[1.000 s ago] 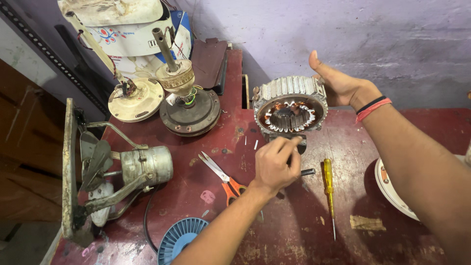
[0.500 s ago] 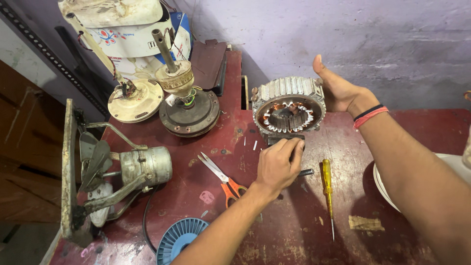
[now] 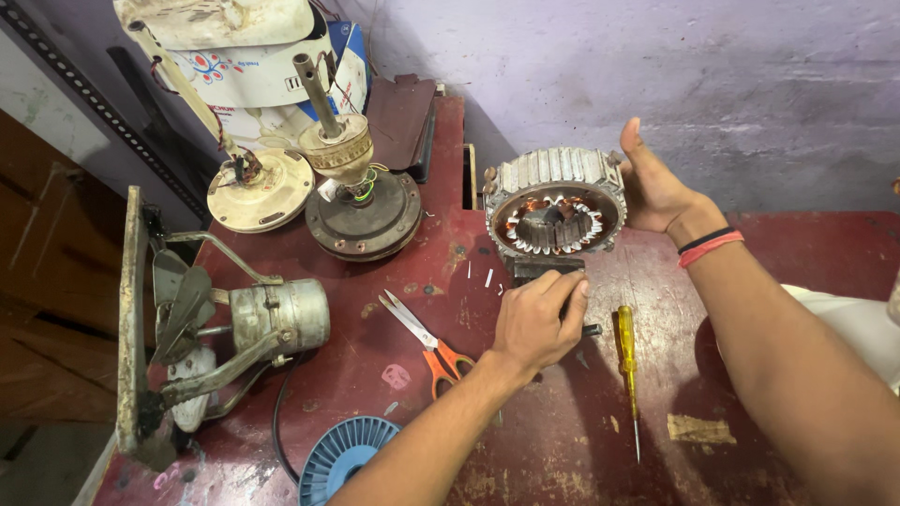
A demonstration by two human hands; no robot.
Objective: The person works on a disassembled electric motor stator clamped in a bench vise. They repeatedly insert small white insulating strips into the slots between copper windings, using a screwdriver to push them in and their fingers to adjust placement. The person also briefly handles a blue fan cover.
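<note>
My left hand (image 3: 536,323) curls around a dark tool at the stator's (image 3: 555,201) six o'clock while my right hand (image 3: 656,192) braces it open-palmed at three o'clock; a slip could, I judge, nick the copper windings.

Left hand (image 3: 536,321): forearm enters from bottom centre, palm down, fingers (image 3: 562,290) curled into a loose fist, knuckles pointing away. Right hand (image 3: 656,187): forearm enters from lower right, wrist bent, palm open and upright, thumb up, facing left. Black and red bands on the right wrist.
</note>
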